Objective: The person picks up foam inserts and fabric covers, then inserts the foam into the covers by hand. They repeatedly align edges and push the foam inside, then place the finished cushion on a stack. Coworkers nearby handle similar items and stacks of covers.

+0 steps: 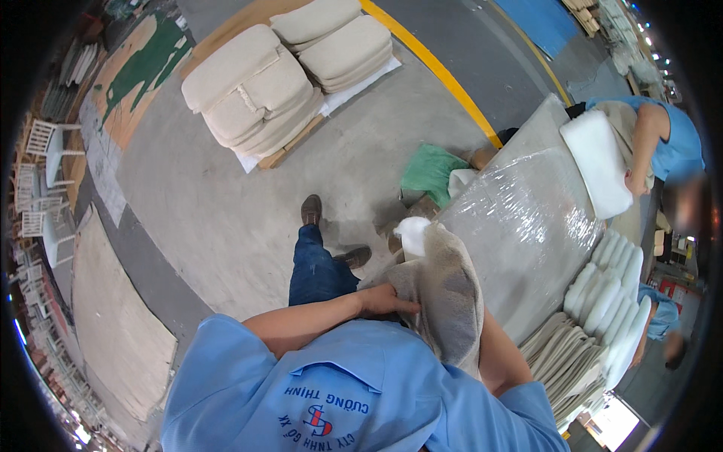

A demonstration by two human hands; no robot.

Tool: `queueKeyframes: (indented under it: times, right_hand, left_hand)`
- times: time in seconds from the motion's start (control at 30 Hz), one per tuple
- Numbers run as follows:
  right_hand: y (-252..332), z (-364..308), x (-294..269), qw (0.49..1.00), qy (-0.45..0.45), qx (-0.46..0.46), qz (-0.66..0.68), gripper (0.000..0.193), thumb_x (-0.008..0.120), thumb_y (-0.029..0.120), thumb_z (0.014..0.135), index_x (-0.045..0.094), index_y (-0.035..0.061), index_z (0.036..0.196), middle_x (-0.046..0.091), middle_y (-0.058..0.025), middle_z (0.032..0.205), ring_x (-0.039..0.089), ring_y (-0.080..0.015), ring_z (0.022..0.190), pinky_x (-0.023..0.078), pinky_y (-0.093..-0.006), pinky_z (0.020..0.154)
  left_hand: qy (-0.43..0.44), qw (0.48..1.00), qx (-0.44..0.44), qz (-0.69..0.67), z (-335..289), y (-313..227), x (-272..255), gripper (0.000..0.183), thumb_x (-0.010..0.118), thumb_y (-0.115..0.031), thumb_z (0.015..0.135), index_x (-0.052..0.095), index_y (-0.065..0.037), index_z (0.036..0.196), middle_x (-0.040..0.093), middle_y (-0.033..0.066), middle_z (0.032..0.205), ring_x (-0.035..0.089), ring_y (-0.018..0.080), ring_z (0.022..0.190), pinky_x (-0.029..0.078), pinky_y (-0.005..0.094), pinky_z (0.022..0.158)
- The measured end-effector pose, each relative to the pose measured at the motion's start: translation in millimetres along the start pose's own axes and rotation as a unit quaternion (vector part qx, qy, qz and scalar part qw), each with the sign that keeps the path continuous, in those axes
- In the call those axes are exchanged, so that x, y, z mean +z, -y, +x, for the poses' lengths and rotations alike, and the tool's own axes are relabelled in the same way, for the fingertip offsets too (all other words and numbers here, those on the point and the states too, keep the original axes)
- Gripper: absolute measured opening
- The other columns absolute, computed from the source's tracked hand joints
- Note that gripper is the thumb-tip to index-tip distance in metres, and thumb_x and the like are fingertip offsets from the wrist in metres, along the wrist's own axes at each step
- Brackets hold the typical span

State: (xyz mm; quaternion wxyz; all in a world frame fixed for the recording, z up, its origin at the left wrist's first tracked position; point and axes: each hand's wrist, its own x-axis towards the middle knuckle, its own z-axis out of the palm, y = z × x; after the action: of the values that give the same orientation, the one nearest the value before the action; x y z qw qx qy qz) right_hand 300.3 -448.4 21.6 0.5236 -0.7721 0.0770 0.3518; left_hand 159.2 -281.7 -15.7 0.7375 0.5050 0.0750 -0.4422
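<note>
A beige-grey cushion cover (452,290) stands upright close against my front, with white padding (412,233) poking out at its far end. My left hand (385,300) grips the cover's left side, thumb lying on the fabric. The right forearm (501,354) rises along the cover's other side. Behind or inside the cloth, my right hand is hidden, so its fingers do not show.
A plastic-covered table (520,218) stands at my right, with folded covers (561,358) and white cushion pads (610,282) stacked on it. Across it a co-worker (663,135) handles a white pad (596,162). Finished-looking cushions (256,90) lie piled on the floor ahead. A green bag (431,172) sits beside the table.
</note>
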Motion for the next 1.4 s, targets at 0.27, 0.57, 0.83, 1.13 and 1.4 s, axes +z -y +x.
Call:
queueKeyframes:
  times: [0.27, 0.57, 0.83, 1.13, 1.4]
  right_hand:
    - [-14, 22, -14, 0.989, 0.025, -0.033, -0.144, 0.028, 0.067, 0.027, 0.101, 0.073, 0.0013, 0.110, 0.075, -0.0073, 0.093, 0.066, -0.0139, 0.087, 0.053, -0.0349, 0.079]
    - [-24, 29, -13, 0.986, -0.016, -0.051, -0.158, 0.032, 0.074, 0.031, 0.093, 0.073, 0.0031, 0.109, 0.076, -0.0172, 0.095, 0.071, -0.0228, 0.086, 0.054, -0.0389, 0.079]
    - [-23, 42, -21, 0.992, 0.124, 0.002, 0.013, 0.029, 0.067, 0.019, 0.104, 0.069, 0.0036, 0.128, 0.072, -0.0049, 0.114, 0.069, -0.0166, 0.103, 0.056, -0.0303, 0.091]
    - [60, 65, -4, 0.984, 0.169, 0.047, 0.037, 0.026, 0.064, 0.031, 0.108, 0.071, 0.0063, 0.104, 0.069, 0.0023, 0.091, 0.062, -0.0083, 0.081, 0.051, -0.0269, 0.072]
    - [56, 41, 4, 0.992, 0.107, 0.050, -0.049, 0.022, 0.067, 0.026, 0.106, 0.070, 0.0040, 0.104, 0.068, 0.0015, 0.089, 0.060, -0.0074, 0.080, 0.049, -0.0261, 0.071]
  left_hand:
    - [-0.124, 0.981, 0.139, -0.055, 21, 11, 14, 0.054, 0.076, -0.037, 0.097, 0.066, -0.003, 0.138, 0.069, 0.0161, 0.135, 0.064, 0.0263, 0.126, 0.048, 0.0382, 0.107]
    - [-0.215, 0.959, 0.157, 0.096, 25, 18, -3, 0.040, 0.074, -0.032, 0.099, 0.071, -0.007, 0.131, 0.076, 0.0143, 0.120, 0.070, 0.0254, 0.112, 0.051, 0.0378, 0.100]
    - [-0.127, 0.976, 0.059, -0.169, -4, -8, -10, 0.041, 0.071, -0.027, 0.103, 0.065, -0.004, 0.137, 0.065, 0.0009, 0.136, 0.057, 0.0147, 0.126, 0.048, 0.0373, 0.105]
    - [-0.402, 0.855, 0.288, -0.157, 6, -56, -18, 0.018, 0.062, -0.018, 0.108, 0.069, -0.005, 0.117, 0.062, -0.0012, 0.094, 0.056, 0.0075, 0.082, 0.048, 0.0274, 0.074]
    - [-0.315, 0.935, 0.161, 0.025, 2, -86, -64, 0.024, 0.058, -0.015, 0.107, 0.074, -0.004, 0.122, 0.070, 0.0031, 0.097, 0.064, 0.0105, 0.085, 0.053, 0.0301, 0.079]
